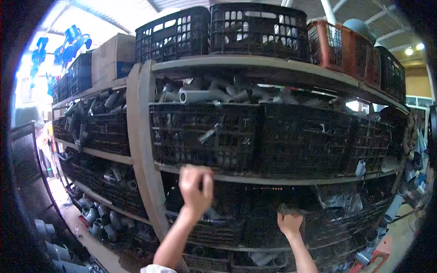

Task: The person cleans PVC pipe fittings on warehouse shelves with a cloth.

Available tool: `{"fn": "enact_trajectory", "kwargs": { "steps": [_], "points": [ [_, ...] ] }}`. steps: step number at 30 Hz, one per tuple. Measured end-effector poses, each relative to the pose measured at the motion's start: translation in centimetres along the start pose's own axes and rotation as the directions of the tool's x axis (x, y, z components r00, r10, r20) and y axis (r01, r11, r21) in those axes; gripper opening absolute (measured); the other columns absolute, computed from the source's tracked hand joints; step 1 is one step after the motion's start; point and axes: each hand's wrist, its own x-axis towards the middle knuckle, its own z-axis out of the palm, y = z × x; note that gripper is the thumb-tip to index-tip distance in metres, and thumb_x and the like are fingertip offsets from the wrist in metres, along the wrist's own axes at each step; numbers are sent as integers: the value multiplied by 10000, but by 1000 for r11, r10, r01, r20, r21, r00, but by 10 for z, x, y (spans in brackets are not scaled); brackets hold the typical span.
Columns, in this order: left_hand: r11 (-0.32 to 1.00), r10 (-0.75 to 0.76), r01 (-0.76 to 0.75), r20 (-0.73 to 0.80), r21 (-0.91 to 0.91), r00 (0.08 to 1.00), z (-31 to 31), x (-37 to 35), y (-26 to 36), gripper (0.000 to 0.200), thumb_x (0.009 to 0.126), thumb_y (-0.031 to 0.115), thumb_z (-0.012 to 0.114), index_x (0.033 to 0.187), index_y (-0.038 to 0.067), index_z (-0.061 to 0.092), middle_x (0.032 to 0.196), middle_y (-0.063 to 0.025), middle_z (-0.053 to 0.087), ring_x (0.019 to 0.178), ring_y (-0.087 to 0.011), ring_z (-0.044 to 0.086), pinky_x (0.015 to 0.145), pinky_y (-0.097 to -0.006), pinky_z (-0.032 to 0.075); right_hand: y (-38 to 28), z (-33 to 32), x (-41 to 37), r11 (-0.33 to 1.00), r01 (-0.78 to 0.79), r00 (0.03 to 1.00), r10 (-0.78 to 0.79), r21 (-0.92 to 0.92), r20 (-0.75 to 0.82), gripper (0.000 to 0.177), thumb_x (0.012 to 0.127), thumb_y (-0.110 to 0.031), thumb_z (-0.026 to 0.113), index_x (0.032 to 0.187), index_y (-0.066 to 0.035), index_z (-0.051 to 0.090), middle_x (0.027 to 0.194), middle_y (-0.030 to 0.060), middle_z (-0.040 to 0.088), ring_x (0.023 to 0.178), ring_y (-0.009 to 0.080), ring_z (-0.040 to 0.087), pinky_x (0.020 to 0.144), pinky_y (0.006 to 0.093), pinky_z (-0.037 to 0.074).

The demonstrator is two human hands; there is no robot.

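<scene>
My left hand (195, 187) is raised in front of the second shelf's edge, just below a black plastic crate (205, 132). Its fingers are loosely curled with a gap beside the thumb, and nothing shows in them. Lower and to the right, my right hand (290, 223) is closed at a dark crate on the shelf below. Something dark and thin shows above its knuckles, too dim to name. Grey pipe fittings (195, 96) fill the upper crate and stick out over its rim.
Crates stand along the top shelf, among them an orange one (348, 52), beside a cardboard box (109, 57). A pale upright post (142, 136) divides the rack. A clear plastic bag (341, 200) lies at right. Grey fittings (102, 218) lie low at left; a red object (378, 257) is low at right.
</scene>
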Motion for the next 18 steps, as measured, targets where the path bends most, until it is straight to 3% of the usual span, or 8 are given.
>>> {"fn": "enact_trajectory", "kwargs": {
  "steps": [2, 4, 6, 8, 12, 16, 17, 18],
  "points": [
    [949, 57, -38, -52, 312, 997, -10, 77, 6, 164, 676, 86, 557, 834, 53, 527, 753, -91, 504, 795, -256, 467, 733, -374, 340, -3, -6, 3, 999, 39, 995, -38, 6, -89, 157, 650, -231, 551, 733, -99, 576, 647, 85, 552, 616, 294, 523, 616, 392, 377],
    [793, 169, -53, -135, 607, 976, -2, 126, -2, 275, 689, 132, 595, 950, 88, 520, 832, -75, 515, 849, -277, 450, 695, -362, 368, 0, -1, -1, 1000, 3, 1000, -3, 2, -19, 146, 648, -224, 551, 714, -99, 589, 678, 91, 563, 623, 297, 528, 580, 406, 386],
    [791, -60, -4, 85, 611, 995, 4, 155, -32, 322, 660, 183, 646, 948, 77, 549, 810, -108, 538, 839, -273, 495, 749, -379, 391, 2, 3, -4, 998, -49, 995, 53, -47, 80, 139, 646, -228, 552, 689, -102, 590, 662, 90, 560, 614, 296, 527, 552, 412, 383],
    [940, -282, 164, 408, 299, 869, -4, 179, -59, 322, 646, 187, 665, 931, 66, 575, 830, -134, 572, 794, -270, 539, 707, -339, 424, 2, 3, -2, 999, -38, 999, 38, -2, 4, 142, 643, -236, 555, 680, -103, 589, 635, 86, 551, 597, 296, 522, 530, 414, 375],
    [959, -178, 120, 216, 256, 960, -17, 178, -59, 270, 657, 150, 654, 903, 57, 590, 812, -135, 588, 743, -244, 567, 671, -308, 434, 1, -3, 0, 994, -90, 991, 84, 59, 101, 149, 645, -247, 558, 666, -102, 585, 595, 80, 532, 571, 300, 509, 512, 417, 361],
    [941, -294, 281, 45, 190, 955, -26, 172, -63, 250, 661, 138, 653, 893, 64, 598, 653, -67, 575, 567, -99, 507, 539, -242, 409, 2, 0, -3, 997, -58, 997, 56, 53, 50, 136, 647, -235, 555, 660, -102, 580, 575, 79, 524, 548, 300, 504, 505, 415, 359],
    [971, -236, 236, -5, -40, 972, -19, 169, -71, 254, 659, 151, 656, 893, 73, 596, 595, -41, 544, 522, -73, 442, 508, -234, 385, 3, 3, -3, 996, -46, 999, 44, 70, 27, 136, 647, -235, 554, 664, -102, 579, 572, 78, 523, 546, 300, 503, 506, 415, 360],
    [967, -254, 254, -10, -24, 967, -17, 170, -74, 250, 662, 151, 654, 890, 68, 593, 597, -39, 543, 533, -71, 455, 515, -230, 390, 5, 5, -4, 996, -34, 999, 34, 85, 3, 136, 647, -235, 553, 667, -103, 579, 569, 77, 523, 543, 300, 503, 507, 415, 361]
  ]
}}
